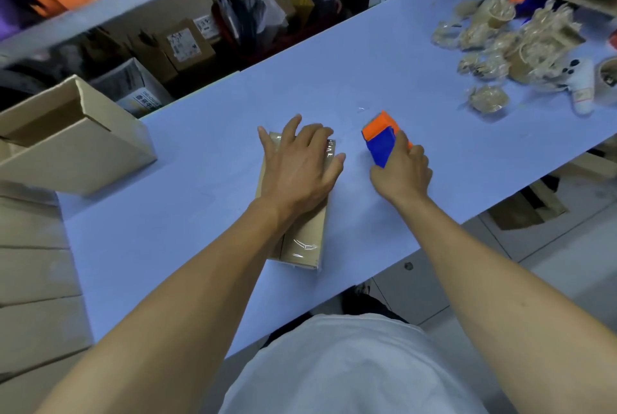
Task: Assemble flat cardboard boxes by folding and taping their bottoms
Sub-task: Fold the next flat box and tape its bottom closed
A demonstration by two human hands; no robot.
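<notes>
Two bare forearms, no sleeves reaching as far as the wrists or elbows. No watch, band or ring near the fingers [340,158] of the left hand [300,166]; none on the right hand [402,170] either. No gloves. Short, plain nails. Well back from the fingers, a white short-sleeved top [350,370] over the torso, smooth cloth, unmarked. Just beyond it, a strip of dark clothing [364,305], too little visible to tell its kind.

Matt brown cardboard box [305,233], glossy clear tape; smooth plastic tape dispenser [380,140]; matt table [207,213].
</notes>
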